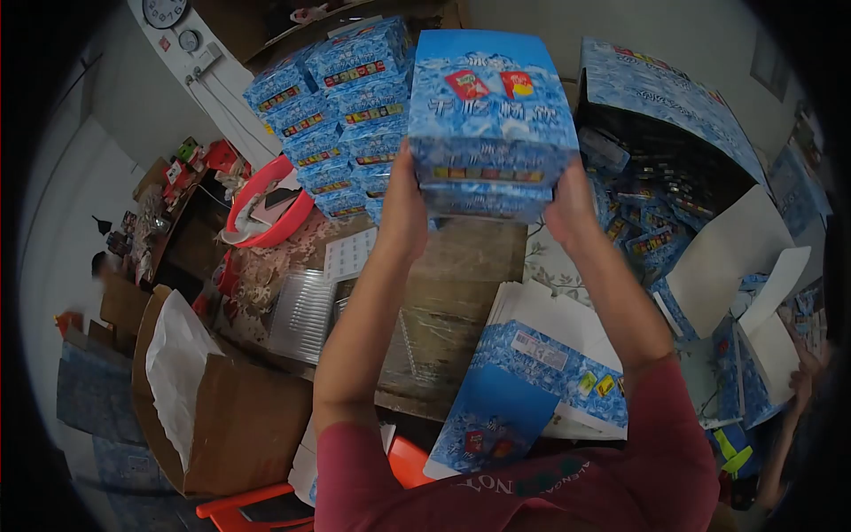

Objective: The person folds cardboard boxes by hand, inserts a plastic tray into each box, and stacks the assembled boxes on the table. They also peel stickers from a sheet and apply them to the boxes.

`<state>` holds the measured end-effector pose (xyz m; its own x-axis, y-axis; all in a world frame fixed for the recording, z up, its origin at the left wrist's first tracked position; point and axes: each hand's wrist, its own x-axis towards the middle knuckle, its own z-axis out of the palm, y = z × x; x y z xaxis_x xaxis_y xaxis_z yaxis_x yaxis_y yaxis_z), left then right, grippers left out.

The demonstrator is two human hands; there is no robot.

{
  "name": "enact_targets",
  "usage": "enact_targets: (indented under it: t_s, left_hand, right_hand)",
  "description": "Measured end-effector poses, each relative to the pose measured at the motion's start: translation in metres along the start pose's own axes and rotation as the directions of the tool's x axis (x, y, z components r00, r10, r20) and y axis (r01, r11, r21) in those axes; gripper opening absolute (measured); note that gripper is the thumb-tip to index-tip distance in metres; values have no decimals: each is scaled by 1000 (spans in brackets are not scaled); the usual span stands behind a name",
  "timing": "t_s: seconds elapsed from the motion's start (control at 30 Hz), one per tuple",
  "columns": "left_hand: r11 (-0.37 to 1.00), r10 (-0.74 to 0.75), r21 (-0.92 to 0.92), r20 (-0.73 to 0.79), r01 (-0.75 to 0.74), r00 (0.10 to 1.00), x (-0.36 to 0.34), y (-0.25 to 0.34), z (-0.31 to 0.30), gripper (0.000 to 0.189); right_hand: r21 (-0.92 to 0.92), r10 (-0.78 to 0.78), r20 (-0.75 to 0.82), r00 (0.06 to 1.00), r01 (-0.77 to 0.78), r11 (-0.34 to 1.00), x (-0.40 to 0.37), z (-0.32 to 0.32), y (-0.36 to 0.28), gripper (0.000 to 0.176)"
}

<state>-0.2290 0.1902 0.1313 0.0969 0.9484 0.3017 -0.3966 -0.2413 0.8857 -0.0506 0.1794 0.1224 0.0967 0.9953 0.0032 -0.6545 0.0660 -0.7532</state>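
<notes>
A blue ice-patterned cardboard box (493, 115) with two small red and yellow pictures on its lid is held up in front of me. My left hand (404, 208) presses on its left side and my right hand (572, 206) on its right side, fingers largely hidden behind the edges. Under its front face shows another band of the same print (483, 202). Directly to the left stand stacked boxes (363, 97) of the same design, several layers high. Below my hands, flat unfolded blue and white cartons (532, 355) lie on the table's near edge.
A large open box (674, 89) at the right has many small blue packets (651, 230) before it. On the table (461, 293) lie clear plastic trays (303, 315) and a label sheet (349, 254). A pink basin (270, 208), a brown carton (239, 417) and another person's hand (805, 377) are around.
</notes>
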Motion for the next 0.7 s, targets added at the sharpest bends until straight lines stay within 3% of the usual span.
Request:
enact_targets:
  t_s: [0.13, 0.2, 0.23, 0.3, 0.33, 0.43, 0.5, 0.53, 0.6, 0.7]
  left_hand:
    - [999, -6, -36, -29, 5, 1000, 91, -44, -17, 55]
    - [979, -183, 78, -99, 191, 978, 115, -57, -32, 66]
    - [980, -172, 82, -97, 180, 980, 119, -62, -33, 66]
    - [996, 0, 88, -131, 12, 991, 107, -66, -27, 60]
    - [995, 4, 95, -135, 9, 991, 100, -73, -26, 60]
    - [861, 218, 497, -170, -108, 961, 72, -111, -20, 66]
    - [676, 356, 721, -134, -156, 925, 67, -134, -15, 73]
    - [673, 356, 724, -135, -154, 925, 68, -144, -12, 73]
    - [566, 340, 797, 5, -209, 941, 73, -163, -10, 75]
    - [556, 378, 805, -25, -206, 926, 78, -162, -11, 75]
  right_hand:
    - [-132, -17, 80, 997, 28, 991, 79, 0, -13, 53]
    - [-252, -29, 148, 989, 66, 966, 108, -11, 3, 57]
    - [-248, -37, 156, 987, 75, 966, 118, -15, 9, 57]
    - [-274, -54, 77, 996, 73, 959, 120, -8, 21, 57]
    - [-269, -50, 82, 995, 71, 961, 133, -10, 29, 57]
    - [-223, -163, 29, 986, 165, 961, 160, -17, 57, 59]
    - [-398, -404, -16, 915, 364, 842, 159, -10, 63, 58]
    - [-395, -401, -16, 916, 363, 844, 161, -9, 65, 58]
    - [-418, -438, 10, 899, 402, 815, 178, -11, 70, 57]
    - [-460, -486, 44, 873, 450, 765, 186, -16, 72, 55]
